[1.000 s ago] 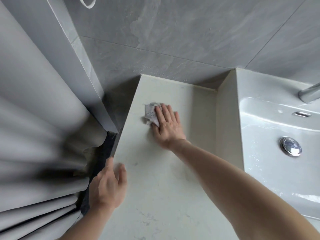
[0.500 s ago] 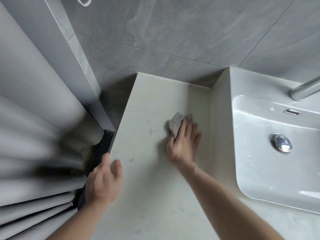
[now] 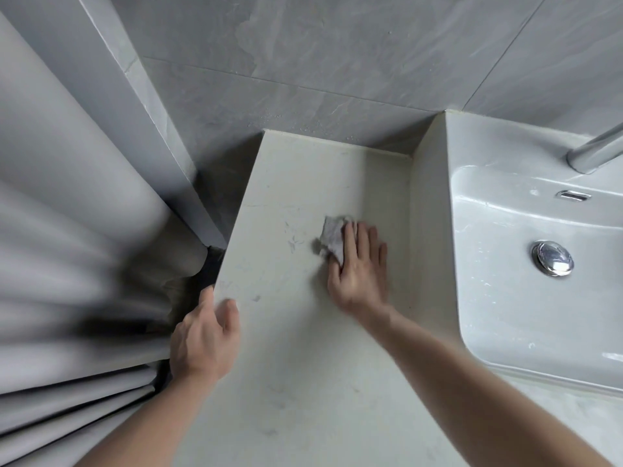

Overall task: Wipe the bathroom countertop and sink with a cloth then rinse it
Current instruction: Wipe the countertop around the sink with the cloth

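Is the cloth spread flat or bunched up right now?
Bunched up: the small grey-white cloth shows crumpled folds on the pale stone countertop, the right hand pressing it with straight fingers.

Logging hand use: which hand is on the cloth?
The right hand, fingers flat on the grey cloth; the left hand sits at the countertop edge, empty.

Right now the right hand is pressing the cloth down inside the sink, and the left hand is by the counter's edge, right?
Not quite. The head view shows the right hand pressing the cloth flat on the countertop, to the left of the sink, not inside it. The left hand is by the counter's edge, as you said.
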A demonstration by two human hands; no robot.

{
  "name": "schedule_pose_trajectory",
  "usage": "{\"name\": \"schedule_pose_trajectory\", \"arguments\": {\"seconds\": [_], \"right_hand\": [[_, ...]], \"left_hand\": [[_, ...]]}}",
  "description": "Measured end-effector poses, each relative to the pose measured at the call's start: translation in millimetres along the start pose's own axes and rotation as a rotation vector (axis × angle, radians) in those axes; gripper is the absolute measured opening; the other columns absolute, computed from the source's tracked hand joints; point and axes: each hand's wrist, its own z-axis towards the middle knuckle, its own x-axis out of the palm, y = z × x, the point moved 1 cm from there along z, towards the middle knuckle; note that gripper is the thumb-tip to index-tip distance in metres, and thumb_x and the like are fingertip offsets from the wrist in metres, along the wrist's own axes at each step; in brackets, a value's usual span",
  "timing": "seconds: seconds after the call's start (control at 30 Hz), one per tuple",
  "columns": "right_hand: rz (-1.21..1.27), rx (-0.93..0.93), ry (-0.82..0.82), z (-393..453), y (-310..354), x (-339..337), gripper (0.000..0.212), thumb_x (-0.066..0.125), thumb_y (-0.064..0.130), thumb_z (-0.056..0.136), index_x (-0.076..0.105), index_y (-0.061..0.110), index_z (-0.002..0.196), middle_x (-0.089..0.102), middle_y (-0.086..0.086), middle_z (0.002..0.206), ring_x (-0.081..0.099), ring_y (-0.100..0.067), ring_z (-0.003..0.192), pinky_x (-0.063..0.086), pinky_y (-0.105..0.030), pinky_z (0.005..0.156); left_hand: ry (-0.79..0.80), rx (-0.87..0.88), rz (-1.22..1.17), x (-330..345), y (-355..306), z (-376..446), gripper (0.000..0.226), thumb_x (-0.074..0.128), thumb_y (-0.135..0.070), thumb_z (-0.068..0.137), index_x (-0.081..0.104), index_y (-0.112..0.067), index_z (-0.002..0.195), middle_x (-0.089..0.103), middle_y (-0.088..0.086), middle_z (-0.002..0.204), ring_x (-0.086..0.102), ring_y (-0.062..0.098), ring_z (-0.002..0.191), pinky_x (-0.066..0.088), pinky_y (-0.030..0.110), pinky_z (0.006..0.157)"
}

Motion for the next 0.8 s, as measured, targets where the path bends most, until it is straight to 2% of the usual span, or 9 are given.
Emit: {"name": "schedule_pose_trajectory", "arguments": {"seconds": [0.17,0.27,0.37,0.53,0.67,0.73,0.8], "right_hand": [[0.056,0.189,-0.008,69.0,-14.7,-11.7,0.077,0.037,0.040,0.096,0.017,0.008,0.163,0.011,-0.017,0.171,0.008,-0.038,0.157,0.007,-0.048,0.127],[0.115,0.254,-0.046,56.5,-17.3,-11.7,0.084,0.030,0.044,0.089,0.017,0.005,0.163,0.011,-0.019,0.171,0.007,-0.039,0.157,0.005,-0.047,0.127],[0.142,0.303,-0.057,17.1,-16.6,-7.5,0.086,0.034,0.044,0.089,0.018,0.002,0.162,0.015,-0.022,0.169,0.013,-0.041,0.156,0.007,-0.050,0.127],[0.088,0.221,-0.099,-91.4,-16.0,6.4,0.083,0.037,0.046,0.092,0.027,-0.004,0.158,0.025,-0.027,0.165,0.026,-0.047,0.150,0.016,-0.054,0.126],[0.042,0.174,-0.048,-147.8,-9.4,17.2,0.082,0.038,0.043,0.092,0.024,-0.001,0.160,0.020,-0.024,0.167,0.015,-0.043,0.155,0.009,-0.050,0.126],[0.031,0.182,-0.042,-148.1,-3.6,17.4,0.083,0.037,0.044,0.092,0.021,0.003,0.162,0.017,-0.021,0.169,0.011,-0.041,0.156,0.007,-0.052,0.126],[0.054,0.109,0.004,-137.0,7.7,15.7,0.082,0.035,0.044,0.093,0.015,0.011,0.164,0.007,-0.013,0.172,0.000,-0.036,0.159,0.002,-0.054,0.126]], "left_hand": [[-0.015,0.011,-0.023,3.4,3.7,0.6,0.032,0.037,-0.044,0.101,0.045,-0.021,0.122,0.069,0.025,0.104,0.062,0.049,0.093,0.046,0.046,0.075],[-0.031,0.024,-0.021,3.6,4.3,0.5,0.032,0.039,-0.043,0.101,0.046,-0.020,0.122,0.069,0.025,0.104,0.062,0.049,0.092,0.042,0.044,0.072],[-0.028,0.024,-0.014,4.1,4.5,1.0,0.035,0.040,-0.043,0.100,0.045,-0.021,0.127,0.070,0.025,0.106,0.062,0.049,0.093,0.041,0.043,0.072],[-0.011,0.013,-0.015,2.3,3.6,0.8,0.038,0.036,-0.046,0.100,0.044,-0.022,0.129,0.070,0.023,0.110,0.062,0.048,0.095,0.046,0.046,0.076],[0.004,0.009,-0.017,0.3,2.1,0.8,0.040,0.036,-0.046,0.099,0.045,-0.020,0.128,0.070,0.022,0.108,0.063,0.047,0.094,0.047,0.046,0.077],[0.007,0.018,-0.014,0.8,2.5,1.2,0.039,0.036,-0.047,0.099,0.045,-0.019,0.125,0.071,0.021,0.107,0.063,0.047,0.092,0.047,0.045,0.076],[0.006,0.018,-0.001,2.1,3.9,2.8,0.042,0.035,-0.047,0.099,0.045,-0.018,0.128,0.071,0.020,0.108,0.064,0.046,0.093,0.048,0.045,0.076]]}}
